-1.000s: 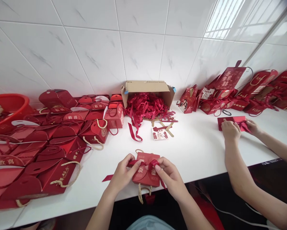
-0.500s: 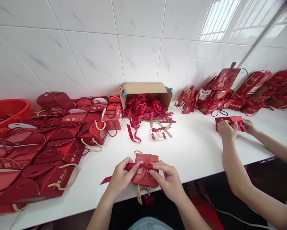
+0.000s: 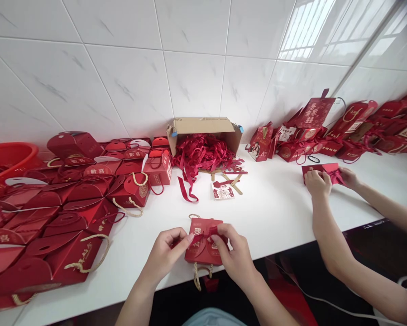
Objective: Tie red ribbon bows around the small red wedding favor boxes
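Observation:
A small red box [image 3: 203, 259] with rope handles lies at the front edge of the white table, below the middle of the view. Dark red ribbon [image 3: 203, 237] crosses its top, with a knot or loop near the centre. My left hand [image 3: 169, 253] pinches the ribbon at the box's left side between thumb and fingers. On the right, my right hand [image 3: 233, 253] is closed on the ribbon near the knot, its fingertips over the box top.
Rows of red boxes [image 3: 84, 217] and a red basket [image 3: 9, 163] stand left. A carton [image 3: 203, 124] of ribbon is at the wall. Cards [image 3: 222, 191] lie before it. At right, another person's hands [image 3: 320, 183] hold a red box; more boxes [image 3: 351, 122] stand behind.
My left hand has shifted slightly, and the ribbon tail that stuck out beyond it is no longer seen. My right fingers have curled further in over the knot. The view has shifted slightly.

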`<state>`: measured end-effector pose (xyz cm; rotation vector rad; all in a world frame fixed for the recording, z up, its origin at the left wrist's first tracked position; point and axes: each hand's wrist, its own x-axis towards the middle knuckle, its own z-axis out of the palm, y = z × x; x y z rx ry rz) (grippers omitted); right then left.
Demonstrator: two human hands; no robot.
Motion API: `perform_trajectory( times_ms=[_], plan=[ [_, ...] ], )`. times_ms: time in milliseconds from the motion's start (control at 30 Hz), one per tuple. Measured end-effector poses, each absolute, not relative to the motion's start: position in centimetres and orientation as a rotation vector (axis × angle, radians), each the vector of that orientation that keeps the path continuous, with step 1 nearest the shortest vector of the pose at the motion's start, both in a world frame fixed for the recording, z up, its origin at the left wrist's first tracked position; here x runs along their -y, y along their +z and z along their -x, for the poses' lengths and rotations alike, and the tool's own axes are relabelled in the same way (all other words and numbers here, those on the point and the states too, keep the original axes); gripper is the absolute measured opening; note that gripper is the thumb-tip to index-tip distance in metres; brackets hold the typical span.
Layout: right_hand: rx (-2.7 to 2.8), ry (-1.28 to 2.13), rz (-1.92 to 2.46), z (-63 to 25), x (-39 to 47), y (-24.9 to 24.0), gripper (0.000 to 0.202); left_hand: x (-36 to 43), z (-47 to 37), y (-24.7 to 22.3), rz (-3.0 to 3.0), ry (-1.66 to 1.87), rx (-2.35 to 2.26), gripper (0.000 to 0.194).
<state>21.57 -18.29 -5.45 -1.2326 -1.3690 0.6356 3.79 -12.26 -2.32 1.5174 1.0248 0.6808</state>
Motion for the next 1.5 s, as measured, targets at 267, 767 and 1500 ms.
perform_trajectory(
  times_ms=[267, 767, 1500],
  plan=[
    [1.37, 0.721, 1.269, -21.5, 18.2, -4.8, 0.014, 12.6, -4.2, -1.5, -1.583, 0.671, -0.995, 0.036],
    [1.588, 0.699, 1.176, -21.2, 18.3, -3.4, 0.021, 12.7, -6.1, 2.1, -1.814, 0.543, -0.975, 0.027],
    [1.356, 0.74, 1.19, -20.5, 17.9, -3.7, 0.019, 12.7, -5.2, -2.8, -1.874, 0.954, -0.942, 0.017]
  ],
)
